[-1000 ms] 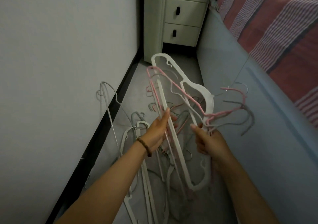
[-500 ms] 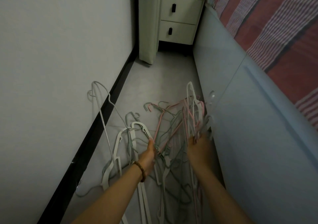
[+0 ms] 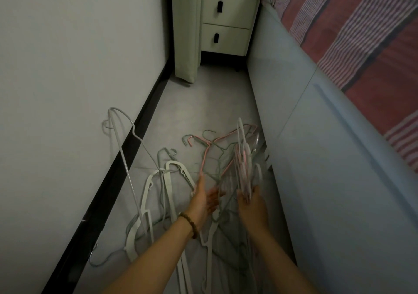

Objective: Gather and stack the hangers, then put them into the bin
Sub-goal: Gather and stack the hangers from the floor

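Fingers (image 3: 243, 198) of the right hand (image 3: 252, 205): curled round the lower ends of a bundle of hangers (image 3: 243, 167), grasping it. The bundle stands nearly upright, just beside the bed base (image 3: 339, 158), pink and white pieces together. It is motion-blurred, so no count is possible.

Fingers (image 3: 214, 197) of the left hand (image 3: 201, 200): extended and spread, holding nothing, palm turned toward the bundle. The tips are blurred, and I cannot tell whether they touch the hangers. The thumb points up close to a pink hanger (image 3: 204, 156). A beaded bracelet (image 3: 190, 223) sits on the left wrist.

Loose hangers (image 3: 210, 244) lie tangled on the floor (image 3: 203, 101) under and between both hands, near the bed base. Pink and grey-green hooks point away from the person. White plastic hangers (image 3: 168, 169) lie farther from the bed base, left of the left hand, overlapping one another. One grey wire hanger (image 3: 122, 135) is farthest from the bed base. It leans on the wall (image 3: 67, 67) above the black skirting (image 3: 135, 146), with its lower end among the white ones.

A chest of drawers (image 3: 226, 11) with dark handles stands at the far end of the bed base. A striped red bedspread (image 3: 362, 33) lies on top of the bed base.
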